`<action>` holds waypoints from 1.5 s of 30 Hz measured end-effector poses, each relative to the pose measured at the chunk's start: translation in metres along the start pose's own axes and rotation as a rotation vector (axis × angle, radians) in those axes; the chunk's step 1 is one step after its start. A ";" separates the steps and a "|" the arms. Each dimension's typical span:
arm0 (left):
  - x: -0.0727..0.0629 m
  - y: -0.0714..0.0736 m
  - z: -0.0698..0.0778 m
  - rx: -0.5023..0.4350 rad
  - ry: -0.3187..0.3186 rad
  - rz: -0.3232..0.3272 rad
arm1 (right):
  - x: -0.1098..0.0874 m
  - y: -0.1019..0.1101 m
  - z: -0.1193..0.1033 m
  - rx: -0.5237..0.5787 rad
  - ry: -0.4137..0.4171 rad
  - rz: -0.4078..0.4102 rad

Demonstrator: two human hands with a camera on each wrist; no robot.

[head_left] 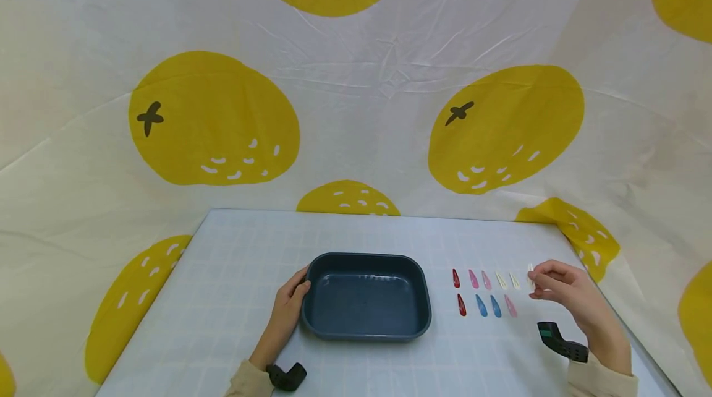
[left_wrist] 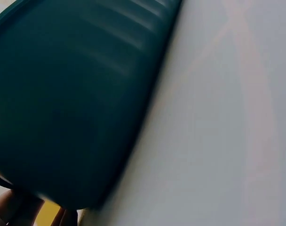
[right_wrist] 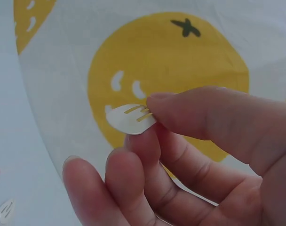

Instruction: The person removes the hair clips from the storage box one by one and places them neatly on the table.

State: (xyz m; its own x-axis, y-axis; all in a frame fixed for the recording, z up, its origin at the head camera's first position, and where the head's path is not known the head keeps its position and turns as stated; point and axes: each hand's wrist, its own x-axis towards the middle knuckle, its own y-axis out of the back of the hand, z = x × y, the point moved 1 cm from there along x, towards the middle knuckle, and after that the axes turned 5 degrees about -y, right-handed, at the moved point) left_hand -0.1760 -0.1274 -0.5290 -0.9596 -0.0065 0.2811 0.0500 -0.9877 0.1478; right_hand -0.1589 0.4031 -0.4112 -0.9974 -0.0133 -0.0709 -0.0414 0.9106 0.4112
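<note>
My right hand [head_left: 575,295] pinches a white hair clip [right_wrist: 130,119] between thumb and forefinger, and its slotted, rounded end sticks out past the fingertips. This hand is at the right end of two rows of snap hair clips on the table. On the left, my left hand [head_left: 289,304] holds the left side of a dark blue rectangular basin [head_left: 364,334], with the thumb at the rim and the fingers along the outer wall. The left wrist view shows the basin's wall large, with fingers [left_wrist: 18,207] at its lower corner.
Left of my right hand lie red clips [head_left: 456,278], pink clips [head_left: 473,279], white clips [head_left: 501,280] and blue clips [head_left: 481,305]. They rest on a pale checked table [head_left: 222,273]. Behind it hangs a white cloth [head_left: 356,119] printed with yellow fruit.
</note>
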 end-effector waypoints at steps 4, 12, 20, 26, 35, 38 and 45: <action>0.000 0.001 -0.004 0.004 0.029 0.025 | 0.000 0.010 0.015 0.115 -0.010 -0.038; -0.001 0.000 0.012 0.036 0.030 0.016 | 0.009 0.015 0.048 0.002 -0.303 -0.009; -0.004 0.001 0.037 0.050 0.056 -0.006 | 0.020 0.011 0.075 -0.110 -0.423 0.018; -0.004 0.000 0.037 0.042 0.073 -0.003 | 0.022 0.005 0.085 -0.137 -0.464 0.044; -0.005 -0.001 0.033 0.025 0.039 0.007 | 0.024 -0.003 0.089 -0.157 -0.469 0.050; -0.004 -0.001 0.034 0.023 0.045 0.003 | 0.024 -0.004 0.090 -0.174 -0.460 0.057; -0.005 -0.001 0.034 0.063 0.057 -0.009 | 0.025 -0.003 0.089 -0.241 -0.482 0.072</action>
State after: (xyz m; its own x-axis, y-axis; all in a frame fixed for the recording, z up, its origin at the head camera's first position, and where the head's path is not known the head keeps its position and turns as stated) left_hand -0.1623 -0.1214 -0.4985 -0.9742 -0.0087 0.2255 0.0572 -0.9761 0.2098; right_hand -0.1781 0.4373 -0.4950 -0.8606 0.2882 -0.4199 -0.0426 0.7808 0.6233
